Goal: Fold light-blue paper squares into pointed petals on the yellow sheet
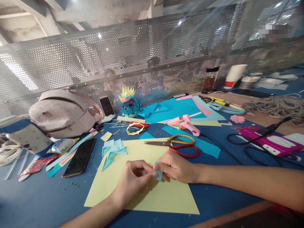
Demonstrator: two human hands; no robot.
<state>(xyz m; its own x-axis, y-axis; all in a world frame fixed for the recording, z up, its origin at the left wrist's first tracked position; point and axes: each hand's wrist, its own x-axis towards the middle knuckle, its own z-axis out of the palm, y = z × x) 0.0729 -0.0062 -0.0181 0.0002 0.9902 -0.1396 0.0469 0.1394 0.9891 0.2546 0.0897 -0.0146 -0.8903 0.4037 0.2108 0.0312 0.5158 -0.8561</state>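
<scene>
Between my two hands is a small light blue piece of paper (pixel 158 175), held above a yellow sheet (pixel 140 202). My left hand (pixel 136 175) pinches its left edge with thumb and fingertips. My right hand (pixel 175 167) grips it from the right, thumb on top; the lower fingers are partly hidden. Folded light blue pieces (pixel 114 149) lie in a pile at the sheet's upper left. Scissors (pixel 169 144) with one yellow and one red handle rest just beyond my right hand. Behind them a pink glue gun (pixel 186 124) lies on its side.
A black phone (pixel 80 157), a pale backpack (pixel 63 112) and a mug (pixel 28 136) are at the left. Farther back stand a folded-paper model (pixel 129 103) and blue sheets (pixel 171 109). A magenta power strip (pixel 270 139) with black cables lies right.
</scene>
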